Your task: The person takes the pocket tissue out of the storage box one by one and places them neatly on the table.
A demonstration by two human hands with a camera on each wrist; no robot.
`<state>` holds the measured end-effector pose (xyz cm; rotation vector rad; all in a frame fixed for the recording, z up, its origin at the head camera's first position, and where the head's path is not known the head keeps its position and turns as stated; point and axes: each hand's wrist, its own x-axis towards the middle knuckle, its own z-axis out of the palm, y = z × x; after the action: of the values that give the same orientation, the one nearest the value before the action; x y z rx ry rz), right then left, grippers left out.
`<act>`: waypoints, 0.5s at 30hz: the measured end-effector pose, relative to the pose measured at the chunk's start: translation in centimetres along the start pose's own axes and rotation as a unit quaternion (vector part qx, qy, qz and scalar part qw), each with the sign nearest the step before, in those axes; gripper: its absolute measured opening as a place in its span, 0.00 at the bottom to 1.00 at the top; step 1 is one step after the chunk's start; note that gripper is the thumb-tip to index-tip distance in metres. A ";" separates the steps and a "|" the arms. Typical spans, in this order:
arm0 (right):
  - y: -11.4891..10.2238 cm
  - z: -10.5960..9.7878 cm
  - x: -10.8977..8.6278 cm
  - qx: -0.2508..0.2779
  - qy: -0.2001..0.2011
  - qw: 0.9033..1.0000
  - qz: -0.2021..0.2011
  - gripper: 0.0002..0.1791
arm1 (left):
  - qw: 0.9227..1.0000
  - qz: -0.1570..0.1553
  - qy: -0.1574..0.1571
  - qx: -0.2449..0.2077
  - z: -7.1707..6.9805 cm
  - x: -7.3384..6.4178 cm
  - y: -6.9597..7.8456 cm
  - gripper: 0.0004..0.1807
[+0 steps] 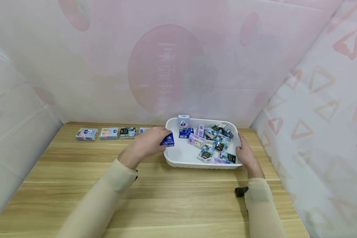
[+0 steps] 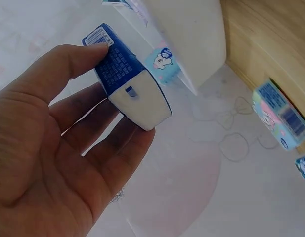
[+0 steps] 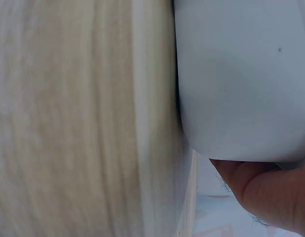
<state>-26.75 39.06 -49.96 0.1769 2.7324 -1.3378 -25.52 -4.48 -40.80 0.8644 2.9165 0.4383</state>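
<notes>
While the left hand (image 1: 148, 142) pinches 1 blue pack (image 1: 168, 140) at the left rim of the white tray (image 1: 178, 154), the right hand (image 1: 246, 153) touches its right end, finger curl indeterminable; open floor lies front-left.

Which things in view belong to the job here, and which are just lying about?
Seem part of the work:
Dark blue packet, held by the left hand
White tray, gripped by the right hand
Packets inside it
Row of four packets left of the tray

Seem only surroundings:
Wooden table
Printed backdrop
Black object by the right sleeve, perhaps worn
</notes>
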 end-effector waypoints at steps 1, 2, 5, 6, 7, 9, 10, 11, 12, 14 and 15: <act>0.0 0.0 0.0 0.000 -0.001 1.000 -0.001 0.46 | 1.000 0.005 0.005 -0.001 0.1 -0.2 -0.3 0.29; 0.0 0.0 0.0 0.000 0.000 1.000 -0.001 0.46 | 1.000 0.010 0.009 -0.003 0.1 -0.4 -0.5 0.29; -0.1 0.0 0.0 0.000 -0.001 1.000 -0.003 0.46 | 1.000 0.020 0.019 0.000 0.3 -0.9 -1.3 0.29; -0.1 0.0 0.0 -0.001 -0.001 1.000 -0.004 0.46 | 1.000 0.021 0.021 0.000 0.4 -1.1 -1.6 0.29; -0.1 0.0 0.0 -0.002 0.000 1.000 -0.005 0.46 | 1.000 0.021 0.023 0.002 0.4 -1.3 -1.9 0.30; 0.0 0.0 0.1 -0.004 0.001 1.000 -0.005 0.46 | 0.999 0.021 0.025 0.004 0.5 -1.6 -2.4 0.31; 0.0 0.0 0.1 -0.005 0.001 1.000 -0.006 0.46 | 0.999 0.021 0.025 0.005 0.6 -1.7 -2.7 0.30; 0.1 0.0 0.1 -0.006 0.002 1.000 -0.006 0.46 | 0.999 0.022 0.026 0.005 0.6 -1.8 -3.0 0.30; 0.1 0.0 0.1 -0.007 0.002 1.000 -0.006 0.46 | 0.999 0.023 0.026 0.008 0.7 -1.9 -3.4 0.29; 0.1 0.0 0.2 -0.007 0.002 1.000 -0.007 0.47 | 0.999 0.025 0.025 0.011 0.8 -2.1 -4.0 0.27; 0.1 0.0 0.2 -0.006 0.002 1.000 -0.007 0.47 | 0.999 0.026 0.024 0.013 0.9 -2.2 -4.2 0.26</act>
<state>-26.93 39.15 -50.08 0.1593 2.7502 -1.3249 -25.76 -8.85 -42.95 0.9472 2.9559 0.4306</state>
